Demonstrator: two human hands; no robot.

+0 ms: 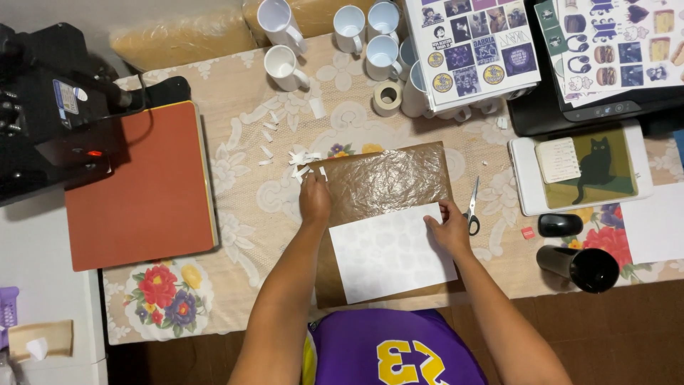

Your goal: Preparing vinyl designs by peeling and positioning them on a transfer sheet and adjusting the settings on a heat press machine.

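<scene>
Both grips flat, unclenched, left hand (314, 199) on brown sheet (388, 178) edge, right hand (450, 229) on white paper (388, 253) corner

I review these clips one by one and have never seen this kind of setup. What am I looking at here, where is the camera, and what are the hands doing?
The one picture comes from a camera on a person's head, looking down at a table with a lace cloth. The left hand presses on a crinkled brown sheet; the right hand rests on the edge of a white paper lying over it. Neither hand grips anything. Scissors lie just beside the right hand. Around them: a heat press with an orange pad, white mugs, a tape roll, sticker sheets and a black tumbler.
</scene>
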